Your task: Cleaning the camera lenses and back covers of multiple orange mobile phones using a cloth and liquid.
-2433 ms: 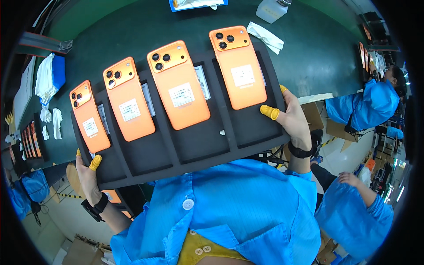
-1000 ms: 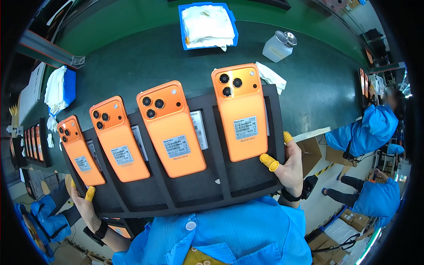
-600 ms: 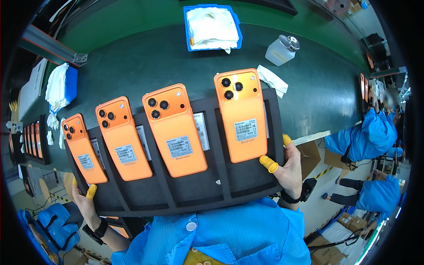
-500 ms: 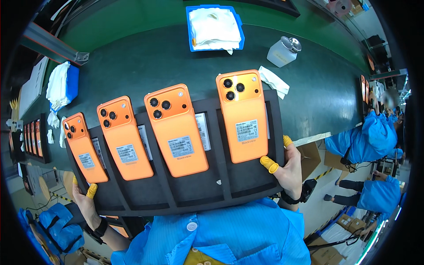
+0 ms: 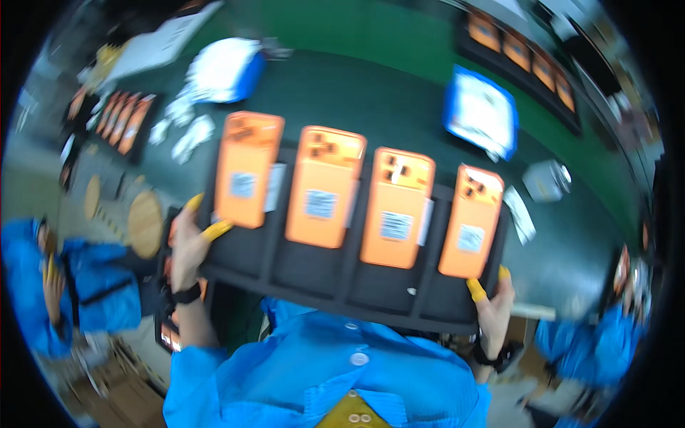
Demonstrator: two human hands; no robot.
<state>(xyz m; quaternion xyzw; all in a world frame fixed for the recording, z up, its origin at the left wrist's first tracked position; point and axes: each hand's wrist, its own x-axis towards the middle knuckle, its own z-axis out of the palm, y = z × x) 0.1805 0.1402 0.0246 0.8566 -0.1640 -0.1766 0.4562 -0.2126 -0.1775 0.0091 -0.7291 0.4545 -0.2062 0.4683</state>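
Observation:
I carry a black foam tray (image 5: 335, 282) in front of my chest, above a dark green table (image 5: 371, 107). Several orange phones (image 5: 325, 187) lie in its slots, backs up, each with a white label. My left hand (image 5: 189, 242) grips the tray's left end and my right hand (image 5: 491, 303) grips its right end. Both hands wear yellow finger cots. The picture is blurred by motion.
A blue tray with white cloths (image 5: 481, 114) and a white container (image 5: 546, 180) sit at the table's right. Another blue tray with cloths (image 5: 225, 68) and a rack of orange phones (image 5: 121, 121) lie at the left. People in blue coats (image 5: 64, 285) are on both sides.
My view has swung sharply to the left, and the tray tilts the other way, left end higher. Both hands still grip the tray ends. The phones stay in their slots.

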